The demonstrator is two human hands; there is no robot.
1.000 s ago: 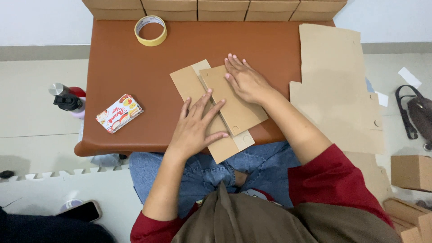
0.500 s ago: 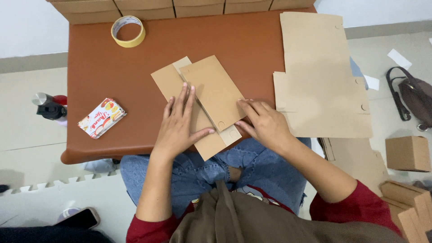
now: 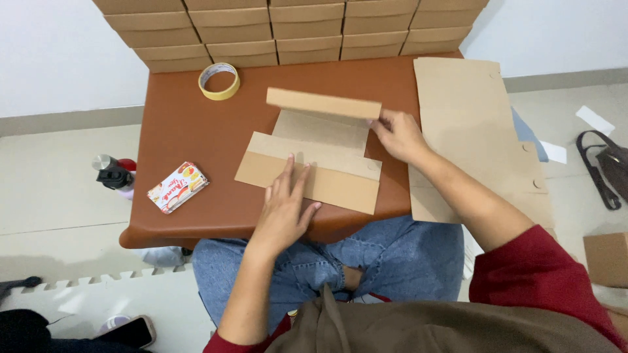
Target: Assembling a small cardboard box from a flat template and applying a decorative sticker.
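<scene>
The head view is showing us working a flat brown cardboard box blank (image 3: 314,163) on the brown desk (image 3: 196,131). Our left hand (image 3: 284,206) is lying spread and flat on the near panel of the blank, pinning it down, while our right hand (image 3: 399,134) is pinching the right end of the far flap (image 3: 324,102), which is standing raised off the desk along its crease. So the blank is lying between the two hands, its near edge under the left palm and its far flap caught in the right grip. We are judging that the flap could bend off its scored line or buckle, since only one end is being held and the other is hanging free. The blank could also skate across the smooth desk if the left palm is easing its pressure. A roll of yellow tape (image 3: 219,81) is sitting well apart at the far left, a small snack packet (image 3: 178,187) near the left edge, and a stack of flat cardboard sheets (image 3: 468,131) just to the right.
</scene>
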